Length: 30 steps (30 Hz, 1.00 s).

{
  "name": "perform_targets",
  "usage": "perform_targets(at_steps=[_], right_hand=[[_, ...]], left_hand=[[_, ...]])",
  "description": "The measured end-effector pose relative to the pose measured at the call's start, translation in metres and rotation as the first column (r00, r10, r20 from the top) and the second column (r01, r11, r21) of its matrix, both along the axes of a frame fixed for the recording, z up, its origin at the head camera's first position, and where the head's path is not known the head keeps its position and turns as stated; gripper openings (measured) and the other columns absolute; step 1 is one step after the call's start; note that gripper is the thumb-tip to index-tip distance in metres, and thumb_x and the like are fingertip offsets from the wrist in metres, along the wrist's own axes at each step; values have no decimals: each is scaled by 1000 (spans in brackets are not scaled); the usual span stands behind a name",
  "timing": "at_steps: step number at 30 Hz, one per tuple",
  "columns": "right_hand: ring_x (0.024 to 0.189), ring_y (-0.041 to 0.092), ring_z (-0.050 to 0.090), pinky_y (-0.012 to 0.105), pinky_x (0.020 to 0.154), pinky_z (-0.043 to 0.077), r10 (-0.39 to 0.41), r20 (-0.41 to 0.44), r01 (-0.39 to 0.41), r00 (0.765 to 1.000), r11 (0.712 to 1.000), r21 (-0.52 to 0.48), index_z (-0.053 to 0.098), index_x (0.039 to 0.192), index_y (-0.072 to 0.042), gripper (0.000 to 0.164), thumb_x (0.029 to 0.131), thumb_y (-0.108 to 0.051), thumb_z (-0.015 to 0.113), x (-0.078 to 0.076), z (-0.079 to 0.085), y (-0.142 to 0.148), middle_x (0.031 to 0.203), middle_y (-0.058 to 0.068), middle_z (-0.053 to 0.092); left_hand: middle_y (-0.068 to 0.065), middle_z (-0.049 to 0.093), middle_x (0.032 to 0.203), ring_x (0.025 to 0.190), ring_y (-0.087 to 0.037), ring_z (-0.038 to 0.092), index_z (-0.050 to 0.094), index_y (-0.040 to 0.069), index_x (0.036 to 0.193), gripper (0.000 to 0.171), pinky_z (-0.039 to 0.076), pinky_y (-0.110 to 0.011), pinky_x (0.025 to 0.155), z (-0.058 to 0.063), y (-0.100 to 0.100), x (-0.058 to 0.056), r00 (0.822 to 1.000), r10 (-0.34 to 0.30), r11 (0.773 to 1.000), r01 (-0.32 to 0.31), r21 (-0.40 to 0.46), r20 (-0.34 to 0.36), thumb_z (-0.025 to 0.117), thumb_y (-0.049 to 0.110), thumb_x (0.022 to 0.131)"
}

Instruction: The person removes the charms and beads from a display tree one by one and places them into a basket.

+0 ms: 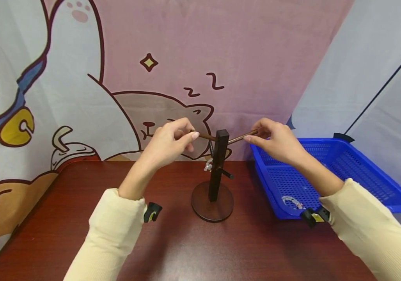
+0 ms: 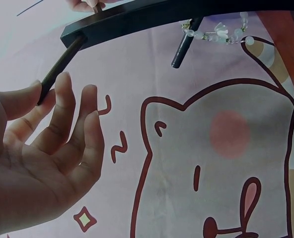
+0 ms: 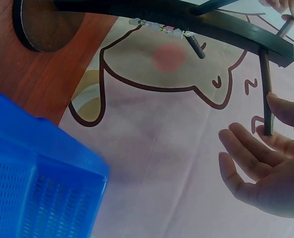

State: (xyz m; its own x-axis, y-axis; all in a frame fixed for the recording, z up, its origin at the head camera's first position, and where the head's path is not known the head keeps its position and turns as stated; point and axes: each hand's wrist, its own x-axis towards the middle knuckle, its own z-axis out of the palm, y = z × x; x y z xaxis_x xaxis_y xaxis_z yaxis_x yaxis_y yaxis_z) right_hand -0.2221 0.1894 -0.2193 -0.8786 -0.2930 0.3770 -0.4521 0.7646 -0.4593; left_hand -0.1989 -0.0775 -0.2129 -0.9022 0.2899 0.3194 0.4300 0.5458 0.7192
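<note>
A dark wooden stand [image 1: 217,168], a square post on a round base [image 1: 204,205], stands upright on the table. Near the post's top, my left hand [image 1: 172,142] pinches the end of the left peg [image 1: 206,136] between thumb and finger. On the opposite side, my right hand [image 1: 277,140] pinches the end of the right peg [image 1: 237,138] the same way. Lower down, a beaded bracelet [image 2: 219,33] with pale beads hangs by the post, near a short peg [image 2: 184,47]. Another lower peg [image 1: 226,174] points toward me and carries nothing.
A blue plastic basket [image 1: 270,195] sits on the right of the reddish-brown table [image 1: 172,242]. Inside it lies a pale beaded bracelet [image 1: 290,201]. A cartoon-printed cloth [image 1: 256,58] hangs close behind the stand.
</note>
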Motion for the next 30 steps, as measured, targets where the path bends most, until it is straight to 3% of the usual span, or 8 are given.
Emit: perform_targets(at_steps=[17,30], right_hand=[[75,21,57,36,67,40,15,-19,-15,1000,1000,20,58,91,-3,19,85,-21,65,-2,-1,1,80,8,63],[72,21,53,35,64,38,25,-38,-25,999,1000,17,57,85,-5,17,84,-19,66,-1,-1,1,76,8,60]], left_hand=[[-3,64,65,65,-17,55,59,11,90,10,39,-31,62,-1,2,2,1000,12,1000,-12,26,-2,56,21,91],[-2,64,67,65,-17,54,57,11,95,13,39,-31,62,-2,5,3,998,59,998,-60,-20,-24,52,23,93]])
